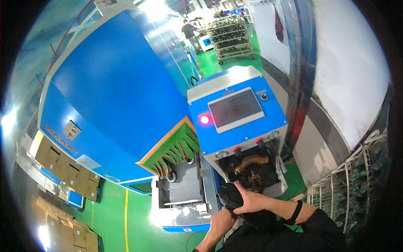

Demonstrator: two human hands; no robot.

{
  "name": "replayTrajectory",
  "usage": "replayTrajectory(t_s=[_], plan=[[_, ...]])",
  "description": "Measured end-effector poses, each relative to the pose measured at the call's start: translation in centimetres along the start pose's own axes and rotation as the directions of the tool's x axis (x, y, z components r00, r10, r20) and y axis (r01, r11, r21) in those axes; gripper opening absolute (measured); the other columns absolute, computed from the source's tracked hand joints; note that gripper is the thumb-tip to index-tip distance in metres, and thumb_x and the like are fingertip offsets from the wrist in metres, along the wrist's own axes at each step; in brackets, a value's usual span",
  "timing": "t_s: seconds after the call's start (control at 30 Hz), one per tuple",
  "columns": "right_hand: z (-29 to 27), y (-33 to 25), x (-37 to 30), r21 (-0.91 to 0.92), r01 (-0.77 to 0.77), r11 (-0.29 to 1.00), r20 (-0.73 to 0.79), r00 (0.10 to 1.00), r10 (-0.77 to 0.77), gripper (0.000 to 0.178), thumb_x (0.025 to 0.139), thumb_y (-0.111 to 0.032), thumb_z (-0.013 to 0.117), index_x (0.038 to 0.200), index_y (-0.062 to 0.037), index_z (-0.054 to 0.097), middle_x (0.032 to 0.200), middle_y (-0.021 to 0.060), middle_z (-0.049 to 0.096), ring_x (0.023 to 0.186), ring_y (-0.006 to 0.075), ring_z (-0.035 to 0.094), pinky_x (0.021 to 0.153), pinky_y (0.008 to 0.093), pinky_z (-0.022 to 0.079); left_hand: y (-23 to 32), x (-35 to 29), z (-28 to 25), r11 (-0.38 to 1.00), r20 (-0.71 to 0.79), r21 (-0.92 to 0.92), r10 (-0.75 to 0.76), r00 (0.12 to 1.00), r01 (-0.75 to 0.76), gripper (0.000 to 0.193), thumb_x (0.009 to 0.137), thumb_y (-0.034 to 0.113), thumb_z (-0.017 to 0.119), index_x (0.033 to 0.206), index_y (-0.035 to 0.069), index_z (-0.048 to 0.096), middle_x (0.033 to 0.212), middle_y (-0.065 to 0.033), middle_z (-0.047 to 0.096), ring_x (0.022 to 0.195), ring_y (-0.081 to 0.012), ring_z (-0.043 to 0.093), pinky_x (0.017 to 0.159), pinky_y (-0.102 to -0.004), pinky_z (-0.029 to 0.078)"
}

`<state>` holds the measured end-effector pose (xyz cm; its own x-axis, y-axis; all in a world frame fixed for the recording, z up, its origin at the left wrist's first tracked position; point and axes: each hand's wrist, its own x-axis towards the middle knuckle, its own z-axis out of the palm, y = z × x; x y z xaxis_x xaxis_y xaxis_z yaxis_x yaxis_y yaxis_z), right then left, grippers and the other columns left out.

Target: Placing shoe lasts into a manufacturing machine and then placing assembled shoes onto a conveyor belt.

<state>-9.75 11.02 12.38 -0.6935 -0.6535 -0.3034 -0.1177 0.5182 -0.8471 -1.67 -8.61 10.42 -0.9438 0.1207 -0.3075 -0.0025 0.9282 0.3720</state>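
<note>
Both of my hands are closed on a black shoe [229,194] in front of the blue machine. My right hand [251,201] wraps over its side, thumb on top. Lower down and to the left, my left hand [221,224] grips its near end; some of those fingers are hidden. Just beyond the shoe is the dark, worn opening [254,174] below the control panel [236,110]. To the left runs a grey conveyor bed [183,185], where dark rounded items with pale rims [171,175] sit at a curtain of green flaps [178,147].
A large blue cabinet [113,92] rises at the left. Cardboard boxes [67,172] are stacked beyond it. At right stands a white wire rack [331,193] beside a wall. Farther back are a loaded wheeled rack [230,38] and another person [189,33].
</note>
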Motion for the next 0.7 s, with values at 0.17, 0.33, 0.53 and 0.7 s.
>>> replayTrajectory(t_s=[0.17,0.33,0.53,0.7], plan=[[0.1,5.4,-5.0,0.033,-0.249,0.968,0.198,0.951,0.238,0.131,0.071,-0.051,0.079,0.157,0.0054,-0.003,0.148,0.0376,0.039,0.138,0.0427,0.043,0.114,0.0399,0.035,-0.9,2.3,4.2,0.872,0.257,-0.202,0.487,0.835,-0.447,0.027,0.093,0.034,0.061,0.095,0.011,0.074,0.087,-0.0187,0.071,0.081,-0.0387,0.07,0.071,-0.0503,0.055],[2.9,17.4,-6.0,0.576,-0.25,0.778,-0.071,0.933,0.352,0.111,0.074,-0.04,0.079,0.158,0.0025,0.02,0.144,0.0213,0.051,0.127,0.0304,0.054,0.108,0.0363,0.041,2.2,2.9,4.3,0.628,0.031,-0.354,0.749,0.662,-0.693,0.033,0.096,0.027,0.063,0.074,0.003,0.061,0.07,-0.0178,0.06,0.066,-0.0386,0.061,0.057,-0.0471,0.047],[6.1,22.3,-9.9,0.999,0.011,0.038,-0.027,0.902,0.432,0.082,0.08,-0.027,0.073,0.15,0.0017,0.04,0.125,0.0113,0.064,0.106,0.0207,0.064,0.091,0.0305,0.052,3.0,-0.1,1.2,0.564,0.121,-0.579,0.774,0.621,-0.589,0.038,0.096,0.029,0.064,0.07,0.002,0.057,0.064,-0.0157,0.055,0.061,-0.0346,0.059,0.056,-0.0446,0.044],[2.6,16.4,-8.3,0.8,0.302,0.518,-0.507,0.803,0.315,0.084,0.08,-0.017,0.072,0.154,0.0018,0.035,0.138,0.0132,0.057,0.12,0.0211,0.059,0.104,0.0329,0.045,-0.1,2.7,4.0,0.768,0.125,-0.639,0.054,0.991,0.039,0.037,0.096,0.038,0.061,0.102,0.003,0.071,0.084,-0.0204,0.069,0.078,-0.036,0.069,0.07,-0.0407,0.053]])
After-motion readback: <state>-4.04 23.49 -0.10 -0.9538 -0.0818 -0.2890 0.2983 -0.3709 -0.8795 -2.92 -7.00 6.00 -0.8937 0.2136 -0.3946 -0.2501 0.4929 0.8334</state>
